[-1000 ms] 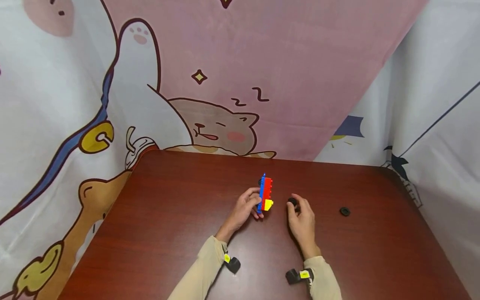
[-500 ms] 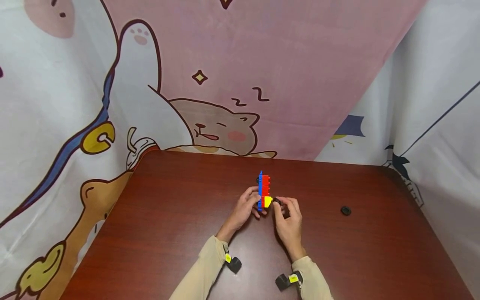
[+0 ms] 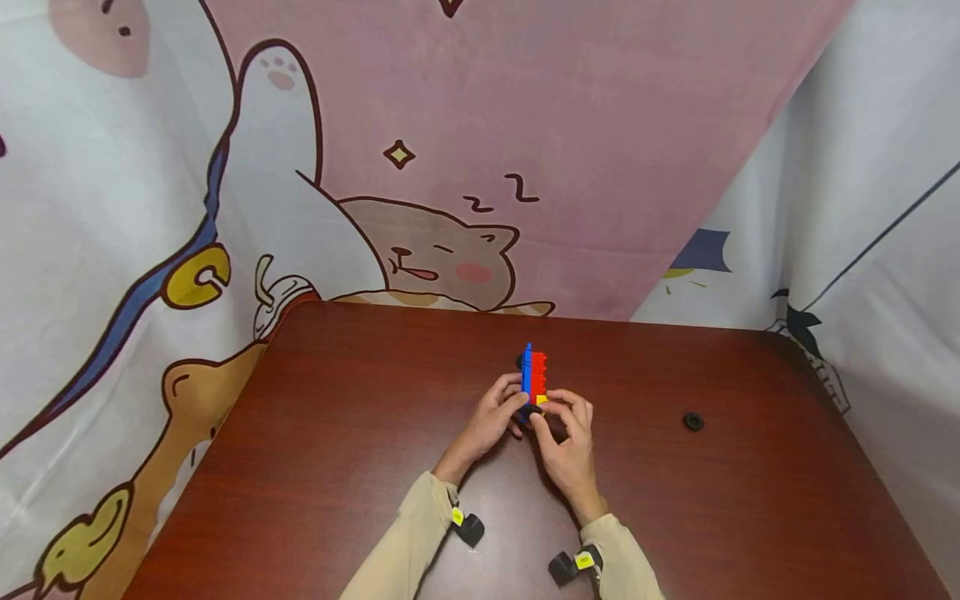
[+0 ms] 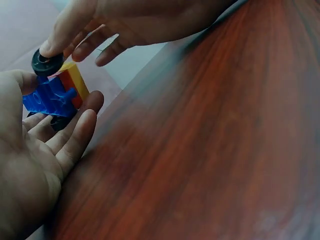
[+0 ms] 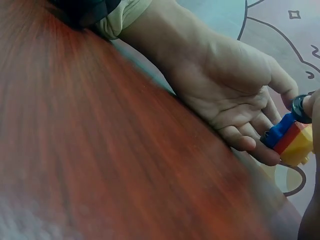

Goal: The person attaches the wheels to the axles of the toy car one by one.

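A toy car of plastic building bricks (image 3: pixel 537 375), with a blue base, red bricks and a yellow sloped brick, is held above the table by my left hand (image 3: pixel 486 427). Its thumb and fingers grip the blue base (image 4: pixel 52 97). My right hand (image 3: pixel 567 454) has a black toy wheel (image 4: pixel 47 69) at the near end of that base, the thumb on the wheel's face. In the left wrist view, the right fingers reach past the yellow brick (image 4: pixel 77 80). Another black wheel (image 4: pixel 61 123) shows under the base, and one more wheel (image 3: pixel 519 362) at the car's far end.
A loose black wheel (image 3: pixel 693 421) lies on the brown wooden table (image 3: pixel 360 400), to the right of my hands. Fabric with cartoon animals (image 3: pixel 450 250) hangs behind the table and along both sides. Each wrist wears a small black camera (image 3: pixel 470 530).
My right hand has moved left with the black wheel, bringing it from beside the car to the near end of its base. The left hand holds the car in nearly the same place.
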The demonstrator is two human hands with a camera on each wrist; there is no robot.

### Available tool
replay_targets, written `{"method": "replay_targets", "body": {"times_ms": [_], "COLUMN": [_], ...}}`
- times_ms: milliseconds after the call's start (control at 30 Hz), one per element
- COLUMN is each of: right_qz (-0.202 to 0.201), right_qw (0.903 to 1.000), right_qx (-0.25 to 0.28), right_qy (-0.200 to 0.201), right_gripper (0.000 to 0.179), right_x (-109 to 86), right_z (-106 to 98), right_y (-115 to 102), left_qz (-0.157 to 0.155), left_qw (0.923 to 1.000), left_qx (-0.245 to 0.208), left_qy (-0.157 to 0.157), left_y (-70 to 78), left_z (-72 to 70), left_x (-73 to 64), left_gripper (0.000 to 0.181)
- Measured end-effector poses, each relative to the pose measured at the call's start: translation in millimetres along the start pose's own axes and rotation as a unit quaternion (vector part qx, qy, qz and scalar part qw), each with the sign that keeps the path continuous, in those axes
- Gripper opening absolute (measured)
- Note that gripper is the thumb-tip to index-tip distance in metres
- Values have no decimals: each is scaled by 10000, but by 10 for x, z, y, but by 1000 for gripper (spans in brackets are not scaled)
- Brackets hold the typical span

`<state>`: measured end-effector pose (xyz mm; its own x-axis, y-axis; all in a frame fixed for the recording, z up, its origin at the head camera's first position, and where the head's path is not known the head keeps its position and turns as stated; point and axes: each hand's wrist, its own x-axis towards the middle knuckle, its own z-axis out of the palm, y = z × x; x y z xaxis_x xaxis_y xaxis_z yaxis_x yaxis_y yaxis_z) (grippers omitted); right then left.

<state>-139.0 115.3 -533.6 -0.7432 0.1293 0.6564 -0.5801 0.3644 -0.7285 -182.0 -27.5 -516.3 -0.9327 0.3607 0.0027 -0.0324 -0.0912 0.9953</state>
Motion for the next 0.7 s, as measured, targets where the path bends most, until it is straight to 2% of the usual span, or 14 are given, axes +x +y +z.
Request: {"method": "replay_targets", "body": {"times_ms": [100,233,300,400,500,567,633,700], "right_qz": [297,690,886,1181,1661,2059,2322,2427], "right_qw": [9991,9968,9952,9920,9835,9738,9659,9623], "right_qx": [259,260,230,264,541,717,791,783], "right_qy": [-155,-303,-348,-356,-460,-642,-827,-950], "right_gripper": [19,16,16,24,40,49,50,49], "right_x": [24,34,40,47,57,66,74,80], "right_z": [-9,-14,-14,-15,-31,-50,-63,-70], "right_y": [-81,-84,-82,-84,-101,-113,-120,-126], "left_qz": [-30,-14,-20,-9,33,95,143,174], "left_qw": [9999,9997,9996,9992,9986,9981,9976,9973], "left_qx": [88,163,191,201,177,190,193,202], "left_qy": [-64,-168,-192,-334,-505,-582,-644,-681], "left_y": [15,31,-10,-12,30,36,36,34], "left_z": [3,-1,-9,-23,-33,-41,-47,-52], "left_x": [-3,-11,9,11,-14,-29,-35,-39], "left_gripper": [40,41,42,44,47,48,48,49]}}
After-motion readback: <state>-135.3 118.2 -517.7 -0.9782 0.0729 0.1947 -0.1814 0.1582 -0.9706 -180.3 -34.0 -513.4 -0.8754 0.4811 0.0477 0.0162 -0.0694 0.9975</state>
